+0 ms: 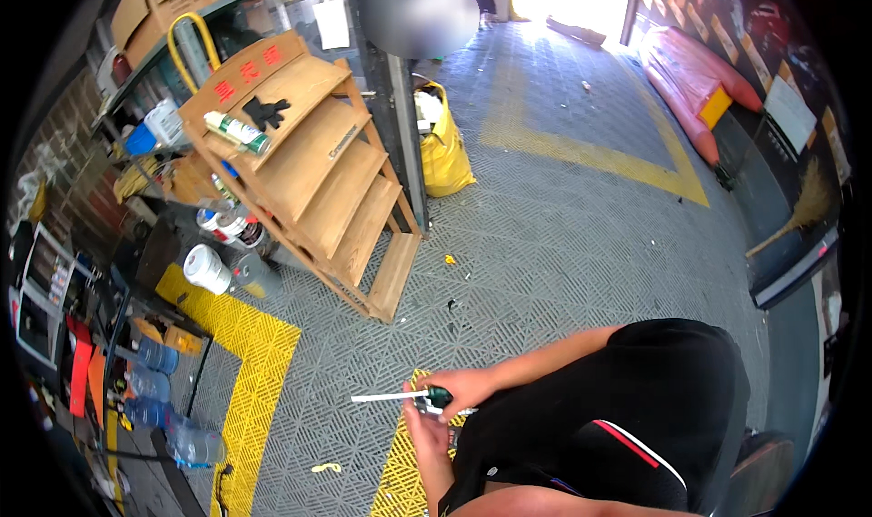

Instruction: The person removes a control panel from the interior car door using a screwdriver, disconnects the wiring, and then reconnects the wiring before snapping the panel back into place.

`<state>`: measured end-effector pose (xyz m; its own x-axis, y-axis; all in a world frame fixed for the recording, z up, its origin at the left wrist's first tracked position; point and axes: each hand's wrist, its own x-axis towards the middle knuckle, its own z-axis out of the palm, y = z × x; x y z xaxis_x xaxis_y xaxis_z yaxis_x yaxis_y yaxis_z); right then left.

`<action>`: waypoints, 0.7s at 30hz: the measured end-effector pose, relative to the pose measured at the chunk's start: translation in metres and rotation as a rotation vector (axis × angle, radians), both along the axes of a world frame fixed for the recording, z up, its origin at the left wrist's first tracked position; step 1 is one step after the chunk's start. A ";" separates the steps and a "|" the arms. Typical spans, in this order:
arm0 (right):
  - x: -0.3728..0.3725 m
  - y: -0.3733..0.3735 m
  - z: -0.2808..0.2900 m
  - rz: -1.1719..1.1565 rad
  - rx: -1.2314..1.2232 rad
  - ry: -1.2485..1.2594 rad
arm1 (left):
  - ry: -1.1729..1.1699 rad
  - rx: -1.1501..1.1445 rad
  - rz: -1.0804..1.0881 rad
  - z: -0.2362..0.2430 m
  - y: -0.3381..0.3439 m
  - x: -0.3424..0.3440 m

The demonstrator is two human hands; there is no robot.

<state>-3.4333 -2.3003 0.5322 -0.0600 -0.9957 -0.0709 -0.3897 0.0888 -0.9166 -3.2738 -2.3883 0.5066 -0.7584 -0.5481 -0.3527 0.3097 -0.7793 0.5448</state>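
My right hand (470,389) is closed around the dark green handle of a screwdriver (391,396). Its long pale shaft points left, roughly level. Just below, touching or almost touching it, my left hand (425,431) has its fingers curled around a small grey metallic piece (427,407). Most of that piece is hidden by the fingers, so I cannot make out its kind. Both hands are close together in front of black clothing (590,408), above a yellow floor strip (395,481).
A stepped wooden rack (318,167) stands ahead on the left, with a spray can (238,133) and a black glove (265,112) on top. Beside it are a white bucket (207,269), water jugs (195,444) and a yellow bag (445,154). A broom (804,203) leans at right.
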 end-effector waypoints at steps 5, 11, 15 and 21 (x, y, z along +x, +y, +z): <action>-0.056 0.003 0.021 -0.183 -0.022 -0.139 | 0.044 0.196 -0.189 -0.029 -0.055 -0.082; -0.158 0.048 -0.016 -0.523 0.113 -0.052 | -0.089 0.274 -0.263 -0.048 -0.079 -0.225; -0.267 0.097 -0.068 -0.517 0.326 -0.225 | -0.433 -0.204 -0.318 -0.060 -0.114 -0.329; -0.413 0.133 -0.041 -0.494 0.390 -0.460 | -0.958 -1.300 -1.046 -0.174 -0.210 -0.406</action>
<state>-3.8459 -2.1675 0.4912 -0.3694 -0.7594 -0.5356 0.1906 0.5022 -0.8435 -3.6799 -2.5984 0.3328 -0.7412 -0.3020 -0.5995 -0.6521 0.5355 0.5366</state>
